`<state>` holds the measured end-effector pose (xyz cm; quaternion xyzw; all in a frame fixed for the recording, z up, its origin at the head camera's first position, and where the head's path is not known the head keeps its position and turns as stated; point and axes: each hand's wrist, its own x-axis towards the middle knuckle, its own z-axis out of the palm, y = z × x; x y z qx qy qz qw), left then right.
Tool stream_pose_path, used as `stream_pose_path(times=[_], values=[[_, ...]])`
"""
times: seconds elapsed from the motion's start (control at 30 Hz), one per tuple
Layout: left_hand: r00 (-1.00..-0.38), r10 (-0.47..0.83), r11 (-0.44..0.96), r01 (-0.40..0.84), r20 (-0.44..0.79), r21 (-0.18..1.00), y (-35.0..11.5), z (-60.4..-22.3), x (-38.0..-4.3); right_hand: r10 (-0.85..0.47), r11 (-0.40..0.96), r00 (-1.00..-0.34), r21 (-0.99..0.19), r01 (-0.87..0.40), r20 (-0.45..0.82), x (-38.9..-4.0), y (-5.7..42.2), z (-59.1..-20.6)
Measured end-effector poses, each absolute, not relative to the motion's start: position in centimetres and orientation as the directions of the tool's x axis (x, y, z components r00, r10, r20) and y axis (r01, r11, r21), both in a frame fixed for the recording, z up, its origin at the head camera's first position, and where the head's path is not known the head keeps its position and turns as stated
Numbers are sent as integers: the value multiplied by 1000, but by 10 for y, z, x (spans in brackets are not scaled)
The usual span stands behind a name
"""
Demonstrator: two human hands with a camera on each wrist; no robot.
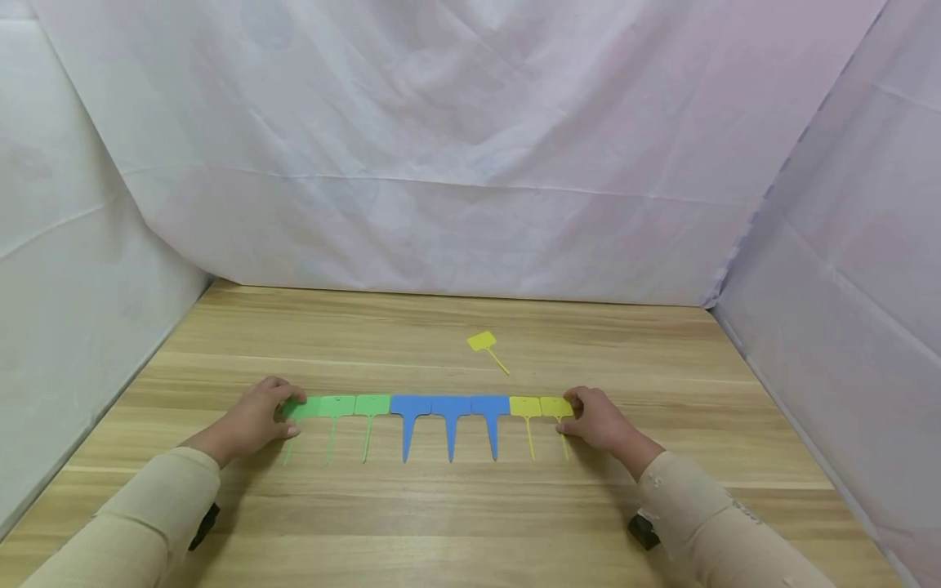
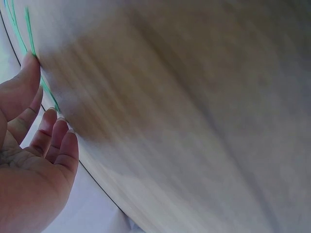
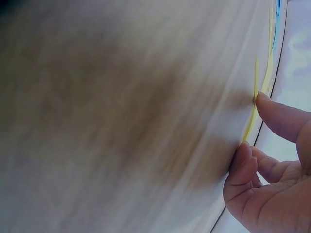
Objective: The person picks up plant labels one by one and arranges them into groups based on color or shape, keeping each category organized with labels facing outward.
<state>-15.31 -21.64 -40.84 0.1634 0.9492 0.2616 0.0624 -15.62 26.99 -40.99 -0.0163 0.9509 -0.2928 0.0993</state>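
Observation:
A row of plant labels lies side by side on the wooden table: three green labels (image 1: 337, 406), three blue T-shaped labels (image 1: 451, 406) and two yellow labels (image 1: 525, 406), stems toward me. At the row's left end, my left hand (image 1: 257, 416) holds the outermost green label (image 2: 50, 92) between thumb and fingers, covering part of its plate. My right hand (image 1: 599, 418) does likewise at the other end, its thumb and fingers about the outermost yellow label (image 3: 250, 124). In both wrist views the thumb lies by the label's stem and the fingertips at its far edge.
Beyond the row lies a single yellow label (image 1: 482, 341), its stem slanting toward the lower right. White cloth (image 1: 456, 147) hangs behind the table (image 1: 412, 523) and along both sides. A dark device (image 1: 644, 531) shows under the right sleeve, another (image 1: 204, 527) under the left.

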Motion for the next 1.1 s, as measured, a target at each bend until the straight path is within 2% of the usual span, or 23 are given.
stream_pose_path(times=[0.47, 1.1], values=[[-938, 346, 807, 283, -26, 518, -218, -407, -154, -162, 757, -973, -653, -17, -162, -176, 270, -396], [-939, 344, 802, 283, -19, 525, -217, -412, -153, -231, 727, -965, -681, -85, -126, -227, 261, -382]])
